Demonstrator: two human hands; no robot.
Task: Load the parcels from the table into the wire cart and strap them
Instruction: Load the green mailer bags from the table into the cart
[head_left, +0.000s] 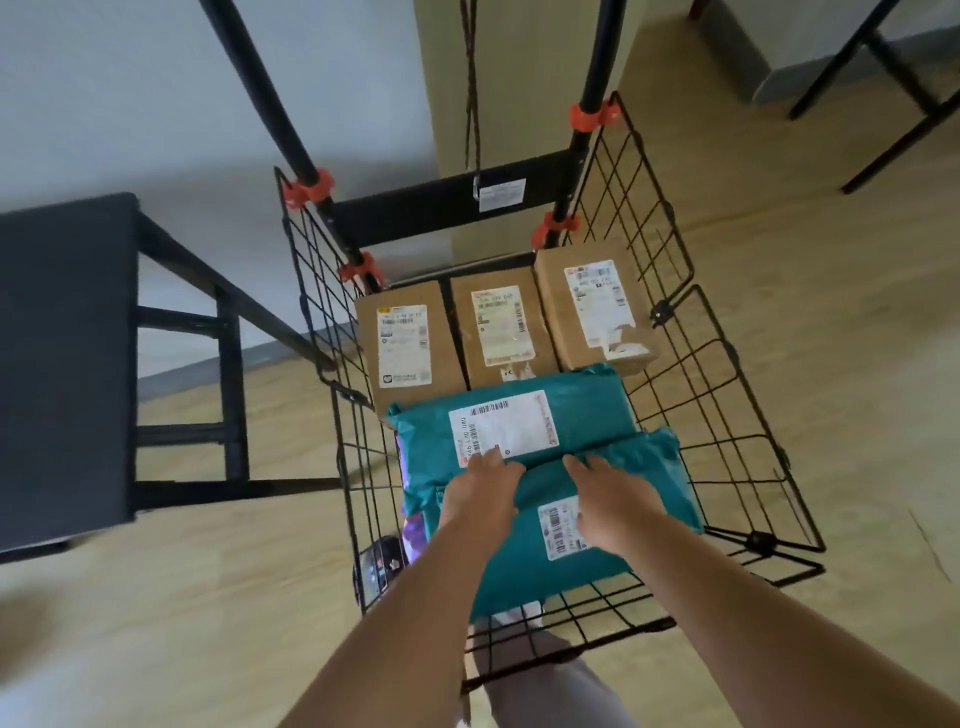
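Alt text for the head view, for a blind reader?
Two hands rest on two teal mailer bags lying in a black wire cart: left hand on the far bag, right hand on the near bag. Three cardboard boxes sit behind them.

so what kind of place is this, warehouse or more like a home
Probably a plain room in a home or small office, not a warehouse: wood-look floor, bare painted wall, a dark table beside the wire cart.
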